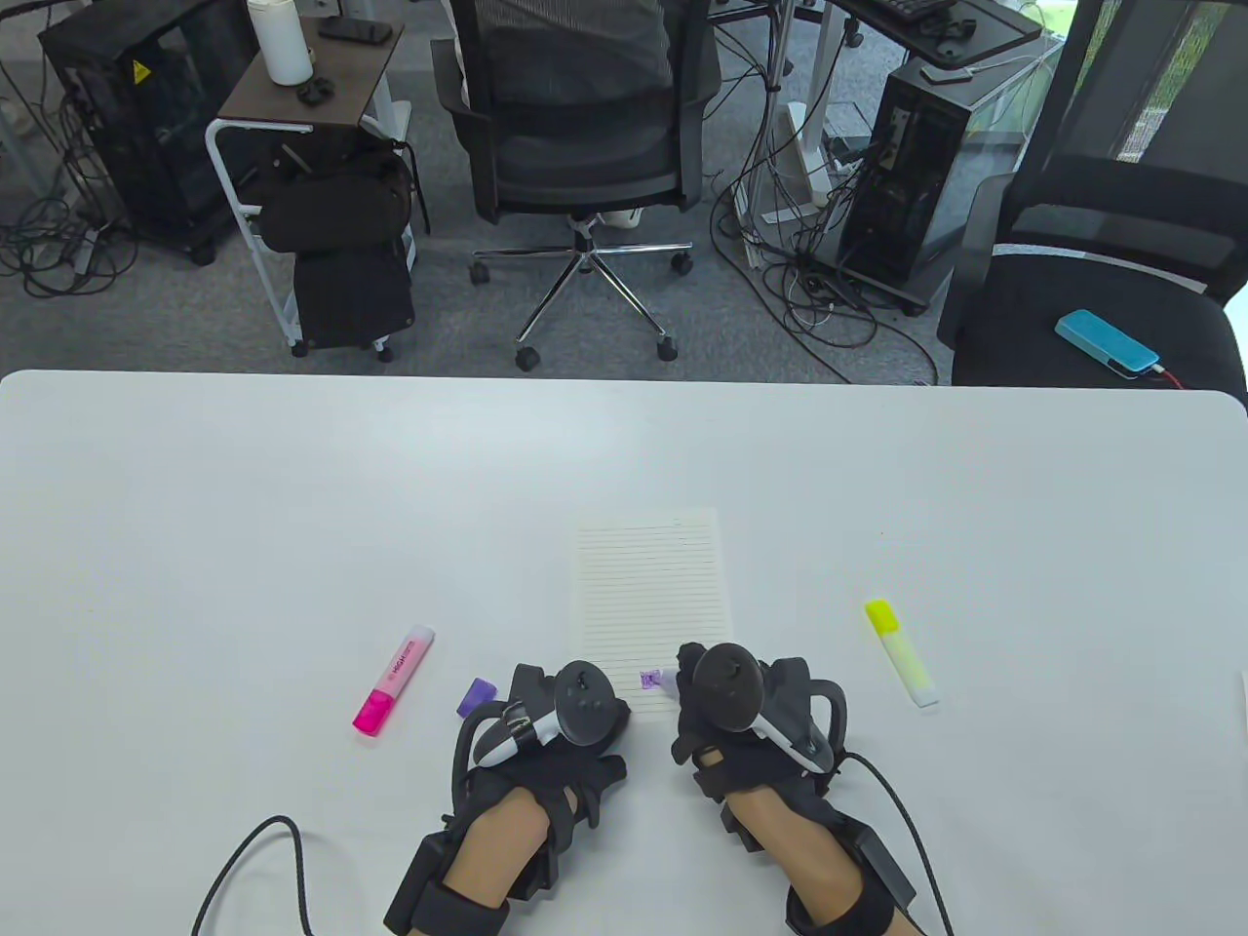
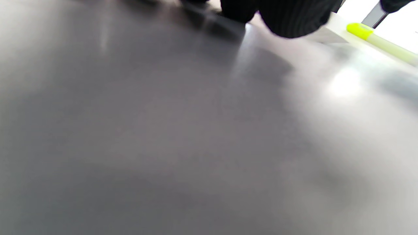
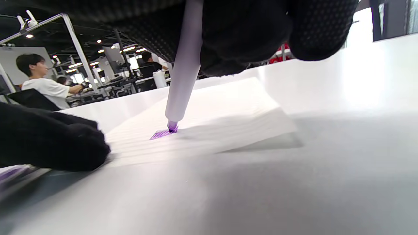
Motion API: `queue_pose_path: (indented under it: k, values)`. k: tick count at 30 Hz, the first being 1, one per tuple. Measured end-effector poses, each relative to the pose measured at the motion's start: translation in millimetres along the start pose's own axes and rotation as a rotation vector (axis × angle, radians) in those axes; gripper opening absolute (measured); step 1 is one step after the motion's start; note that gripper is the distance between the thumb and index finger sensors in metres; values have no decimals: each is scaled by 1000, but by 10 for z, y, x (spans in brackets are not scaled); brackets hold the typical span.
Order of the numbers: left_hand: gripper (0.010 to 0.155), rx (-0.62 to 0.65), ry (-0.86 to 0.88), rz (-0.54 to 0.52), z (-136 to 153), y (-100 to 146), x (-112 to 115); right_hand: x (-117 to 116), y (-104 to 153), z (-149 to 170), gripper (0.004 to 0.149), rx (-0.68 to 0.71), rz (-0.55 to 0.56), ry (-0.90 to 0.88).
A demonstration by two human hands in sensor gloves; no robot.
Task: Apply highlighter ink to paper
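Table view: one sheet of cream lined paper [image 1: 651, 585] lies on the white tabletop [image 1: 195, 507], near its front edge. Highlighters counted: three. One pink capped highlighter [image 1: 393, 680], left of the sheet, barrel printed "HIGH"; the rest of the print is too small to read. One yellow capped highlighter [image 1: 901, 651], well right of the sheet. One pale purple uncapped highlighter [image 1: 667, 681] in the right hand [image 1: 736, 712], tip on a small purple ink patch [image 1: 647, 679] at the sheet's near edge. One loose purple cap [image 1: 477, 696] lies just beside the left hand [image 1: 551, 726]. The left hand rests at the sheet's near left corner; its fingers are hidden under the tracker.

Left wrist view: heavily blurred. Grey tabletop, dark glove at the top edge, the yellow highlighter at upper right. Finger posture cannot be told, possibly flat.

Right wrist view: right-hand fingers [image 3: 241, 36] curl round the purple highlighter's barrel, held steeply, chisel tip touching the paper on the ink patch. The left hand's glove rests at the paper's edge.
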State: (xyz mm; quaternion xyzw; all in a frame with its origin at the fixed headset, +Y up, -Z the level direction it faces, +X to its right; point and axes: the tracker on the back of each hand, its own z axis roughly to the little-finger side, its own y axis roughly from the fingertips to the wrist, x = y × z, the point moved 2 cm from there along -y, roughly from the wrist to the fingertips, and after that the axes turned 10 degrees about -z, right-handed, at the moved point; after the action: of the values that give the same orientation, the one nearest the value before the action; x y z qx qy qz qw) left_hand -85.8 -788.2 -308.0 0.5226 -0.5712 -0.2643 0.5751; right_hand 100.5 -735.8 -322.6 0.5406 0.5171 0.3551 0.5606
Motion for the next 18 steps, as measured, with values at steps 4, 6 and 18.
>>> queue_pose_path:
  k: [4,6,18]
  values:
    - [67,1,-2,1,0,0,0,-43,-21,11,38,58,-37,-55]
    - [67,1,-2,0,0,1,1,-41,-22,2,39,44,-32,-41]
    - [67,1,1,0,3,0,2,17,12,14,38,20,-58,-23]
